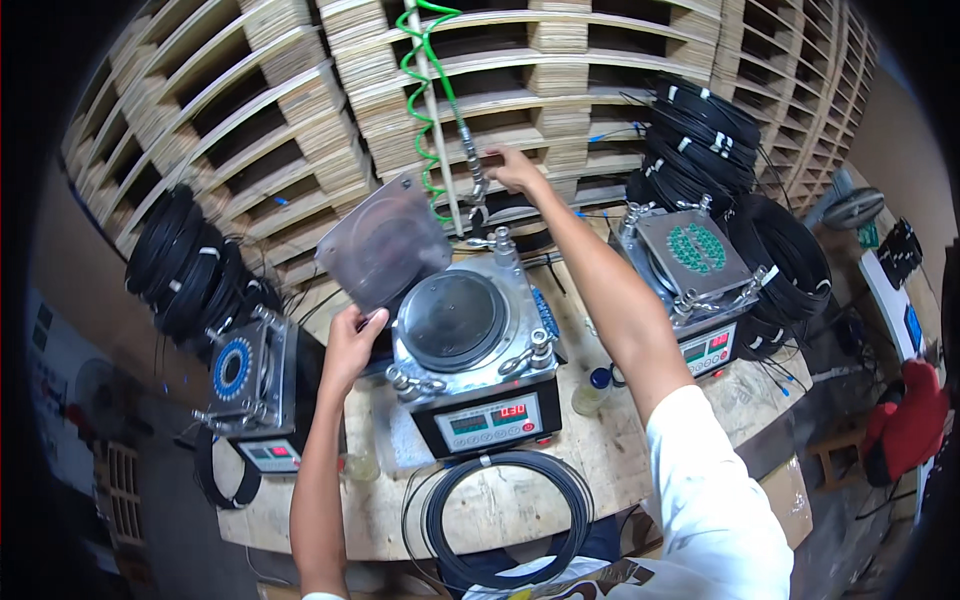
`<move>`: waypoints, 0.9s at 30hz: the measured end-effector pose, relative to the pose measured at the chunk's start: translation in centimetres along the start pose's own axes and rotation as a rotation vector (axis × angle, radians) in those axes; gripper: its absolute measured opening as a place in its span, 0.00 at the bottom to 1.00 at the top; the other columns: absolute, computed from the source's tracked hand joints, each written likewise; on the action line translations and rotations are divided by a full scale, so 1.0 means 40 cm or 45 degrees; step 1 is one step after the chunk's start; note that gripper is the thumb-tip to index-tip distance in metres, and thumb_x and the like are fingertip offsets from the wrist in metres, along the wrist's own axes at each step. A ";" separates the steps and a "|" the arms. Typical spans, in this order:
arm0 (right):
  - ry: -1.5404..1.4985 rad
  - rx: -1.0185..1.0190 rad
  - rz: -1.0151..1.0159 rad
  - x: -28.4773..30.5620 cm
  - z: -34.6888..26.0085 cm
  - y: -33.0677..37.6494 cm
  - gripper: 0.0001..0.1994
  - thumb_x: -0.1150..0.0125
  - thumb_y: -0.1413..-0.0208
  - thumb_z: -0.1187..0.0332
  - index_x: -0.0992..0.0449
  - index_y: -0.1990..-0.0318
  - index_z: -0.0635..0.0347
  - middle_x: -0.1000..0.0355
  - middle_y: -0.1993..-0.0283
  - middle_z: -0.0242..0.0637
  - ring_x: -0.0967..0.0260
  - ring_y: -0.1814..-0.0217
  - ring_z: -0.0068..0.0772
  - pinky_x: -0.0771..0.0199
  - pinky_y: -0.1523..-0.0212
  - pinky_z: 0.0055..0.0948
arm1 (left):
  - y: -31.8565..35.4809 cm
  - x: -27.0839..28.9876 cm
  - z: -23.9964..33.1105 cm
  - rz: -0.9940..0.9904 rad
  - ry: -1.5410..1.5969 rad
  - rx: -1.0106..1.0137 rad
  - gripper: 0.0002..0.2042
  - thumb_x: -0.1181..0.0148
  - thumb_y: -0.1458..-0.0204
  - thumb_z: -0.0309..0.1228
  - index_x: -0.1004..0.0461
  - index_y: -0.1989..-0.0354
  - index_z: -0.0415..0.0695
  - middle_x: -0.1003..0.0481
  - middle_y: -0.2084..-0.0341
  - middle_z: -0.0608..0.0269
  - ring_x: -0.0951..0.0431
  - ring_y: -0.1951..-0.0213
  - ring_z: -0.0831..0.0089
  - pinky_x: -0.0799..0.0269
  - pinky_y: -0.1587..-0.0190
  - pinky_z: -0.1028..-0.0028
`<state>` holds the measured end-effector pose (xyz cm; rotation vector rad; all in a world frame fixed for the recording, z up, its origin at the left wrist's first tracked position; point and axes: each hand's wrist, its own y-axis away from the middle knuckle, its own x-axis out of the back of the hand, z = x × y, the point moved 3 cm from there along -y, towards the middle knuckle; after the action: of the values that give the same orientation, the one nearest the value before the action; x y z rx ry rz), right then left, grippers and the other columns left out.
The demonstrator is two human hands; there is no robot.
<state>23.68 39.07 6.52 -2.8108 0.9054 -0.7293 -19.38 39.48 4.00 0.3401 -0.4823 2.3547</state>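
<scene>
My left hand (350, 345) grips the lower edge of a square grey metal plate (385, 240), tilted up beside the middle machine. That fibre-polishing-type machine (480, 400) has a round dark disc (452, 318) uncovered on top, clamps at its corners and a red-lit display in front. My right hand (515, 172) is stretched far forward, fingers apart, close beside a metal air blow gun (474, 170) that hangs from a green coiled hose (418, 95). No contact between that hand and the blow gun can be made out.
Similar machines stand at left (255, 385) and right (695, 260), each with a plate on top. Black cable coils (700, 130) are piled at right, others (180, 265) at left. One cable coil (508, 515) lies in front. A blue-capped bottle (592, 390) stands nearby; wooden pallets (560, 60) rise behind.
</scene>
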 end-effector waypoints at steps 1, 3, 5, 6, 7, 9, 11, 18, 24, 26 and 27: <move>0.043 -0.043 -0.030 -0.036 0.006 -0.006 0.35 0.29 0.52 0.67 0.33 0.33 0.55 0.24 0.63 0.38 0.36 0.77 0.24 0.36 0.81 0.28 | 0.018 0.015 0.009 0.006 0.013 0.046 0.11 0.38 0.40 0.30 0.22 0.56 0.32 0.20 0.65 0.66 0.27 0.64 0.83 0.31 0.57 0.76; 0.128 -0.077 -0.026 -0.086 0.017 -0.025 0.38 0.28 0.51 0.65 0.37 0.30 0.50 0.22 0.59 0.41 0.33 0.74 0.27 0.31 0.76 0.29 | 0.030 0.031 0.015 0.024 0.032 0.088 0.11 0.38 0.40 0.30 0.22 0.55 0.33 0.20 0.64 0.66 0.27 0.64 0.83 0.31 0.56 0.76; 0.059 0.044 -0.099 -0.133 0.021 -0.049 0.36 0.28 0.51 0.65 0.34 0.32 0.54 0.22 0.58 0.43 0.31 0.72 0.27 0.29 0.73 0.30 | 0.046 0.046 0.017 0.033 0.035 0.112 0.12 0.38 0.39 0.30 0.22 0.53 0.34 0.20 0.60 0.65 0.25 0.60 0.82 0.31 0.53 0.76; 0.009 0.156 -0.164 -0.153 0.027 -0.060 0.34 0.27 0.51 0.65 0.31 0.35 0.57 0.21 0.56 0.45 0.30 0.70 0.28 0.27 0.70 0.30 | 0.047 0.047 0.019 0.031 0.059 0.134 0.13 0.38 0.39 0.30 0.23 0.50 0.34 0.20 0.57 0.64 0.24 0.56 0.81 0.32 0.50 0.76; 0.026 0.141 -0.140 -0.123 0.075 -0.085 0.34 0.27 0.51 0.65 0.31 0.35 0.57 0.21 0.56 0.45 0.30 0.70 0.28 0.27 0.70 0.30 | 0.030 0.016 0.026 0.004 0.074 0.123 0.13 0.38 0.39 0.30 0.23 0.50 0.34 0.20 0.57 0.64 0.24 0.56 0.81 0.32 0.50 0.76; 0.118 0.137 -0.094 0.024 0.185 -0.123 0.26 0.23 0.58 0.61 0.21 0.49 0.56 0.20 0.58 0.44 0.22 0.56 0.37 0.22 0.57 0.33 | -0.027 -0.080 0.045 -0.059 0.177 0.062 0.12 0.37 0.40 0.29 0.23 0.53 0.33 0.20 0.61 0.65 0.25 0.61 0.82 0.31 0.54 0.76; 0.083 0.204 -0.069 -0.094 0.096 -0.088 0.19 0.23 0.62 0.58 0.25 0.69 0.59 0.22 0.68 0.40 0.24 0.66 0.32 0.23 0.61 0.31 | 0.007 -0.011 0.013 0.012 0.117 0.148 0.12 0.38 0.40 0.29 0.23 0.53 0.33 0.20 0.61 0.64 0.25 0.60 0.82 0.31 0.53 0.76; -0.158 0.289 -0.020 -0.027 -0.130 0.072 0.19 0.26 0.58 0.63 0.29 0.62 0.58 0.31 0.73 0.29 0.33 0.70 0.21 0.36 0.72 0.25 | 0.013 0.005 -0.020 0.035 0.076 -0.008 0.12 0.39 0.39 0.29 0.23 0.53 0.32 0.20 0.62 0.64 0.25 0.60 0.80 0.30 0.53 0.75; -0.640 0.191 -0.178 0.120 -0.347 0.328 0.11 0.40 0.45 0.68 0.36 0.60 0.59 0.24 0.64 0.39 0.21 0.63 0.31 0.21 0.64 0.29 | 0.000 -0.008 -0.015 0.048 0.054 -0.070 0.13 0.39 0.40 0.31 0.23 0.56 0.32 0.20 0.68 0.64 0.26 0.66 0.81 0.29 0.60 0.74; -0.745 0.142 -0.190 0.139 -0.396 0.414 0.10 0.44 0.45 0.70 0.38 0.59 0.58 0.25 0.65 0.39 0.22 0.63 0.31 0.20 0.62 0.29 | -0.006 -0.001 -0.045 0.073 0.042 -0.096 0.13 0.38 0.41 0.32 0.23 0.58 0.31 0.20 0.70 0.62 0.26 0.68 0.80 0.29 0.62 0.73; -0.778 0.143 -0.182 0.148 -0.403 0.443 0.10 0.45 0.45 0.71 0.39 0.58 0.58 0.26 0.65 0.38 0.23 0.63 0.31 0.20 0.61 0.28 | -0.011 -0.001 -0.055 0.099 0.008 -0.093 0.13 0.38 0.42 0.32 0.23 0.59 0.32 0.21 0.73 0.61 0.27 0.70 0.80 0.30 0.64 0.72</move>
<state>10.99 21.99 18.99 -2.7446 0.5375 0.0850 -19.29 40.70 2.13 0.2842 -0.5869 2.4053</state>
